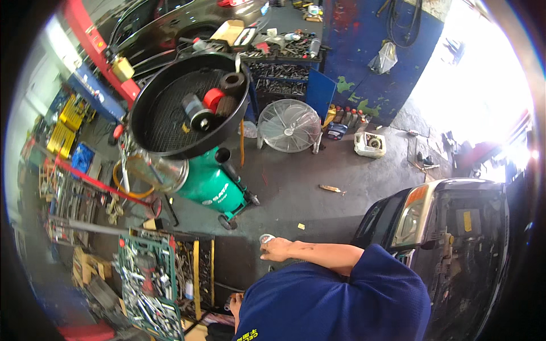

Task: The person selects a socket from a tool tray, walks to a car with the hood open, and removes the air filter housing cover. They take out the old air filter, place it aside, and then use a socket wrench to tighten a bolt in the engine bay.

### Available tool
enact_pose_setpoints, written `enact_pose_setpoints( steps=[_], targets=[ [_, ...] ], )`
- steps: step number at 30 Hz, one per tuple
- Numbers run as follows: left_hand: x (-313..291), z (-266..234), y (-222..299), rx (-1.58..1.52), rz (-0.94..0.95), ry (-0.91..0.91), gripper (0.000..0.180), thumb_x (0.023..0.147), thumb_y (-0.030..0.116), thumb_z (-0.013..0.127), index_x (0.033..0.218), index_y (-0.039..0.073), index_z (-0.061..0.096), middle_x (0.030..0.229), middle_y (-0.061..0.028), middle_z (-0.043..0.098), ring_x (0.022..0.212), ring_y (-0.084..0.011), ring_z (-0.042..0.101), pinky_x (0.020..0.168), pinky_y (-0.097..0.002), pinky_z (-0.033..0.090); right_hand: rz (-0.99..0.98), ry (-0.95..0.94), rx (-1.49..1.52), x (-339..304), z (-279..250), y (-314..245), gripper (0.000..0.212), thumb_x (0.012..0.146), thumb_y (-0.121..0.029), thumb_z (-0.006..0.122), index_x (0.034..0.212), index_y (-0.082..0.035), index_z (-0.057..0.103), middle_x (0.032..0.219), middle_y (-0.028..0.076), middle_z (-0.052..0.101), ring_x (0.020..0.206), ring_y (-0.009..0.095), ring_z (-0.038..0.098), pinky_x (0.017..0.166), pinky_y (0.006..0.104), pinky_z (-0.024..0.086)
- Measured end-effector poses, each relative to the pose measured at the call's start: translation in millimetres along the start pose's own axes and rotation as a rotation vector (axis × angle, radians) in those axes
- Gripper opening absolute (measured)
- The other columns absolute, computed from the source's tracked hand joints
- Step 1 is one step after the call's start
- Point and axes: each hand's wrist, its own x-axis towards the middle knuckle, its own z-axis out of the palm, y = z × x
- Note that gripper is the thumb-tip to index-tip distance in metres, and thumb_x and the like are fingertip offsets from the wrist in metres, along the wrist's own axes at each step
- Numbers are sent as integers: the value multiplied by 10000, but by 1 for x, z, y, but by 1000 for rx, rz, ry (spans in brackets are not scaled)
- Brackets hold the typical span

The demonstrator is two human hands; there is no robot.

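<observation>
My right arm reaches across in front of my dark blue shirt (pixel 335 301). At its end my right hand (pixel 276 250) is closed around a small round thing (pixel 265 238) with a whitish rim, too small to name. Below it, my left hand (pixel 234 305) shows only in part beside my shirt, and its fingers are too hidden to read. It is nearest to a tool cart with a yellow-edged rack (pixel 197 278). On that cart lies a green tray (pixel 149 284) full of sockets and wrenches.
A green wheeled oil drainer (pixel 207 179) carries a wide black pan (pixel 153 139) holding used filters. Beyond it stand a floor fan (pixel 290 126) and a cluttered workbench (pixel 278 55). A car with its engine bay exposed (pixel 463 244) is at right. A white tub (pixel 369 145) sits on the floor.
</observation>
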Motion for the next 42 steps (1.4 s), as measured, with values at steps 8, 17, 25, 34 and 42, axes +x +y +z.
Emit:
enact_pose_setpoints(
  steps=[8,17,25,34,42],
  targets=[
    [131,-28,175,-166,-23,-227,347,1051,334,627,902,21,613,767,-31,643,677,-102,580,615,-285,484,165,240,70,16,-89,36,470,1002,-445,598,1264,-61,669,1122,230,737,1075,431,702,920,539,561],
    [229,93,329,502,309,-561,389,1021,401,653,1069,22,727,969,-133,769,928,-237,738,839,-373,555,393,817,437,-70,-107,98,424,975,-358,687,1167,19,702,1016,241,752,972,404,738,856,461,580],
    [201,267,468,223,494,-646,425,1005,430,676,1128,27,736,1012,-154,776,977,-238,747,867,-360,571,556,538,590,-87,-148,225,462,1003,-438,643,1232,-45,727,1150,232,740,1101,393,711,955,468,545],
    [125,410,647,418,645,-822,480,1009,483,633,1184,43,711,1128,-168,765,1074,-321,728,917,-423,558,597,784,461,-175,-326,345,428,935,-364,712,1200,-28,723,1071,219,764,1043,355,747,919,418,575],
    [147,507,723,458,590,-948,421,997,436,662,1188,65,719,1106,-158,771,1049,-317,739,918,-430,558,734,951,520,-217,-362,427,395,952,-315,694,1174,10,728,1085,231,756,1048,356,745,927,421,569]
  ],
)
